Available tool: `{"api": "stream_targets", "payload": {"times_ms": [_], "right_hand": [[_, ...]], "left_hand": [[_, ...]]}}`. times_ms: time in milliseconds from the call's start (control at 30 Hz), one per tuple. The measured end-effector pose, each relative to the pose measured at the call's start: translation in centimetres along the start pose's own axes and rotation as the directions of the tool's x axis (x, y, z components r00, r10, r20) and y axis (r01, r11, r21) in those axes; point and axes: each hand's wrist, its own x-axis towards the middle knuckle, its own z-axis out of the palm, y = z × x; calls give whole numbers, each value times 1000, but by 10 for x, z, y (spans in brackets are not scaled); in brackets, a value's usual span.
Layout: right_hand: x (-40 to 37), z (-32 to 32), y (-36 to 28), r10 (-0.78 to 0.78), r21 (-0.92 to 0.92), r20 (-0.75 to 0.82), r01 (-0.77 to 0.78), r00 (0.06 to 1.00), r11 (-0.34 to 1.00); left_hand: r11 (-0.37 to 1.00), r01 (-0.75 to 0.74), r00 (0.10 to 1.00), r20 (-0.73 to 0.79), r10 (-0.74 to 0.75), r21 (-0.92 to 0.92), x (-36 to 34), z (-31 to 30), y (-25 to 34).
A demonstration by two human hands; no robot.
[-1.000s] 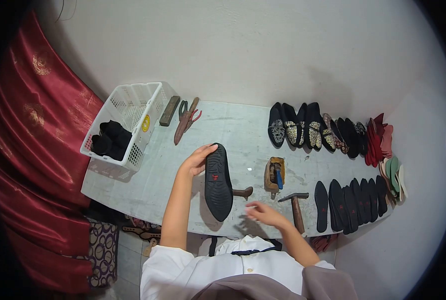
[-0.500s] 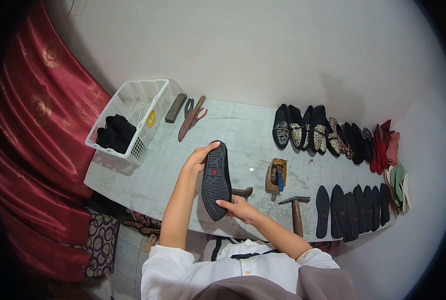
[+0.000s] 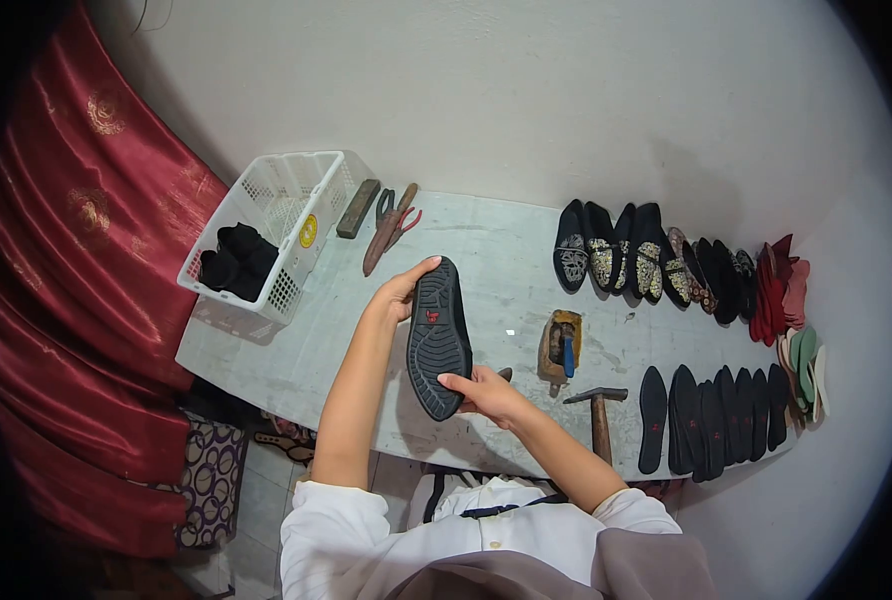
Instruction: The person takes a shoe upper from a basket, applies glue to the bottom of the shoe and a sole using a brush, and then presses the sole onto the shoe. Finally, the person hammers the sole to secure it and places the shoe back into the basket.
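A black shoe [image 3: 439,340] is held up over the table, its ribbed sole with a red mark facing me and its pointed end toward my body. My left hand [image 3: 404,288] grips the far end of it. Nearer to me, my right hand [image 3: 486,392] holds the pointed end, thumb on the sole and fingers behind it. To the right of the shoe lie a small container [image 3: 562,345] with a blue-handled tool and a hammer [image 3: 600,412]. Behind my right hand a dark object [image 3: 506,375] is mostly hidden.
A white basket [image 3: 301,240] with black items stands at the left, beside a block [image 3: 358,209] and pliers [image 3: 396,230]. Decorated shoes [image 3: 648,255] line the back right. Black soles [image 3: 711,425] lie at the front right. A red curtain [image 3: 96,300] hangs at the left.
Both hands have moved the shoe slightly up and away from my body, and it now covers more of the dark object behind it. The view has shifted a little.
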Motion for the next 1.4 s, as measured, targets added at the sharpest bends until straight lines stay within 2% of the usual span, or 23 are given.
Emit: {"api": "stream_targets", "payload": {"times_ms": [67, 200, 267, 333, 400, 433, 533, 567, 667, 700, 733, 767, 800, 833, 867, 967, 1067, 1100, 1133, 1200, 1233, 1333, 1400], "right_hand": [[-3, -2, -8, -6, -6, 9, 6, 1000, 1000], [-21, 4, -39, -140, -75, 1, 139, 990, 987], [-26, 0, -50, -158, -213, 12, 156, 987, 964], [-35, -1, -59, -195, -294, 6, 189, 981, 937], [-35, -10, -56, -336, -362, 45, 329, 941, 872], [-36, -14, -56, -402, -392, 69, 396, 913, 831], [-50, -31, -76, -399, -742, 57, 306, 915, 596], [-58, -30, -88, -364, -763, 18, 248, 931, 597], [-53, -49, -92, -659, -909, 203, 390, 724, 148], [-53, -52, -93, -732, -942, 184, 330, 656, 59], [-54, -47, -98, -738, -978, 130, 206, 663, 13], [-58, -39, -107, -747, -996, 79, 79, 660, -34], [-59, -32, -114, -762, -996, 29, -48, 647, -79], [-58, -28, -117, -825, -986, 89, -68, 558, -152], [-53, -26, -118, -837, -987, 84, -69, 540, -143], [-39, -15, -121, -860, -987, 71, -92, 505, -135], [-7, -15, -115, -864, -999, 41, 18, 502, -38], [-1, -12, -118, -825, -999, 15, 35, 565, 6], [7, -9, -118, -827, -974, 22, 200, 561, 109], [28, -4, -117, -836, -814, 29, 499, 549, 299], [42, -6, -115, -801, -705, 19, 576, 599, 414], [68, 0, -120, -627, -382, -46, 566, 778, 730], [83, 9, -125, -529, -46, -5, 528, 848, 848]], "left_hand": [[1000, -26, 999, -21, 26, -13, -6, 6, 4], [980, -166, 982, 76, 174, -110, -22, 17, 26], [963, -245, 963, 82, 255, -112, -34, 23, 38], [947, -315, 945, 71, 319, -56, -51, 26, 45], [930, -366, 927, 79, 367, -36, -71, 26, 47], [932, -360, 933, 26, 359, 42, -78, 21, 46], [819, -571, 816, 147, 559, 58, -101, 3, 32], [794, -608, 779, 198, 595, 7, -112, -3, 27], [664, -742, 663, 252, 705, 95, -158, -5, 6], [627, -754, 657, 263, 707, 197, -169, -8, -1], [581, -758, 650, 271, 710, 297, -179, -13, -10], [441, -748, 619, 281, 734, 496, -178, -26, -22], [314, -646, 610, 223, 760, 696, -188, -28, -31], [162, -608, 542, 256, 800, 777, -196, -26, -34], [12, -543, 477, 297, 827, 839, -203, -23, -37], [-75, -493, 284, 241, 928, 867, -211, -19, -48], [52, -574, 369, 202, 907, 817, -209, -29, -55], [43, -578, 348, 198, 916, 815, -209, -31, -56], [34, -582, 328, 196, 924, 812, -209, -33, -56], [22, -579, 303, 190, 934, 815, -208, -41, -54], [21, -571, 298, 184, 936, 820, -207, -45, -52], [-28, -550, 264, 206, 942, 834, -203, -57, -40], [-68, -532, 256, 237, 937, 844, -198, -69, -31]]}}
